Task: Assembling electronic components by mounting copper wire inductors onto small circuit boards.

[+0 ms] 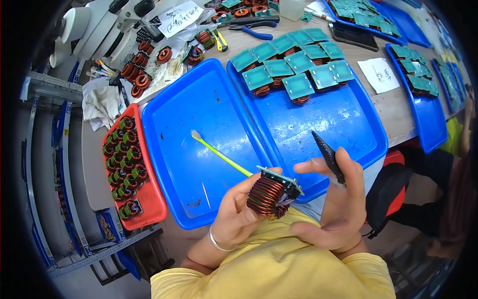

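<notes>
My left hand (233, 214) is closed around a toroidal coil (269, 197) wound with copper wire, with a small circuit board (280, 180) on its upper side. Facing it, my right hand (338, 209) has thumb and fingers spread apart, while a black pointed tool (327, 157) is tucked between its fingers, tip upward. A yellow-green stick (222, 158) with a pale tip reaches over the left blue tray (199, 109); its lower end passes behind the coil and my left hand, so I cannot tell whether it is gripped.
The right blue tray (328, 119) carries several board-topped coils (298, 62). A red tray (154, 199) of coils stands at left. Behind are pliers (256, 32), a yellow cutter knife (220, 41), a phone (353, 37) and loose coils (134, 72). More blue trays (430, 119) line the right.
</notes>
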`<state>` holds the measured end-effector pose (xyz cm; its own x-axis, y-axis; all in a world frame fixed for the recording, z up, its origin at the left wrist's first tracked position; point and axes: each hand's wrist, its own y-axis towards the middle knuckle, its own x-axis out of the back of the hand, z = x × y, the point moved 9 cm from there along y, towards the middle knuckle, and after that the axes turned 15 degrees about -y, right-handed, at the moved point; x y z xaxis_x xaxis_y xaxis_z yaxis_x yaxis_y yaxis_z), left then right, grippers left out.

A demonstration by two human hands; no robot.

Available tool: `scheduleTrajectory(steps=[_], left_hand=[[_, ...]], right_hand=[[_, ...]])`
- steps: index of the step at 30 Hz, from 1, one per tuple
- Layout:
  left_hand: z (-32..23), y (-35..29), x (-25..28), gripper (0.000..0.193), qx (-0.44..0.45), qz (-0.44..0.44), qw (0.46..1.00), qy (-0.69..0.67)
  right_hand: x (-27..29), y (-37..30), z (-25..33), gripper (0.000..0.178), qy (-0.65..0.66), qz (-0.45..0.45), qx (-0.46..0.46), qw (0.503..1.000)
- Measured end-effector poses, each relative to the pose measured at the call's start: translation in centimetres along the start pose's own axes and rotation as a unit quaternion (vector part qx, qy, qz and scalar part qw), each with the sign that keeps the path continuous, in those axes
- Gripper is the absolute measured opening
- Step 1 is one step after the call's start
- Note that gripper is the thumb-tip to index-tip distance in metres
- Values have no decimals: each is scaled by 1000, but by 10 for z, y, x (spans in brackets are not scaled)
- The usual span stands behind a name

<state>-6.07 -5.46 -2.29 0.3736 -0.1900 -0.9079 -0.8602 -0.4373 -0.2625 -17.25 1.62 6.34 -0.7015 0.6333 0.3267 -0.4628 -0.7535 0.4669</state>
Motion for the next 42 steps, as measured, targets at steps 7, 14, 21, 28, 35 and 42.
scheduleTrajectory(steps=[7, 14, 21, 28, 35, 42], left_hand=[[12, 1, -3, 79, 53, 8, 993, -103], [18, 3, 1, 85, 76, 14, 986, -146], [20, 3, 2, 86, 82, 3, 984, -159], [24, 3, 0, 89, 96, 9, 979, -179], [28, 3, 0, 88, 112, -2, 975, -193], [26, 4, -2, 81, 92, 25, 984, -153]], right_hand=[[29, -11, -19, 30, -23, -143, -40, 989], [36, -17, -34, 24, -18, -189, -86, 978], [38, -14, -31, 20, -43, -177, -39, 982], [40, -15, -29, 20, -43, -190, -21, 981], [36, -15, -32, 20, 15, -188, -46, 981], [22, -12, -28, 38, 46, -109, -67, 991]])
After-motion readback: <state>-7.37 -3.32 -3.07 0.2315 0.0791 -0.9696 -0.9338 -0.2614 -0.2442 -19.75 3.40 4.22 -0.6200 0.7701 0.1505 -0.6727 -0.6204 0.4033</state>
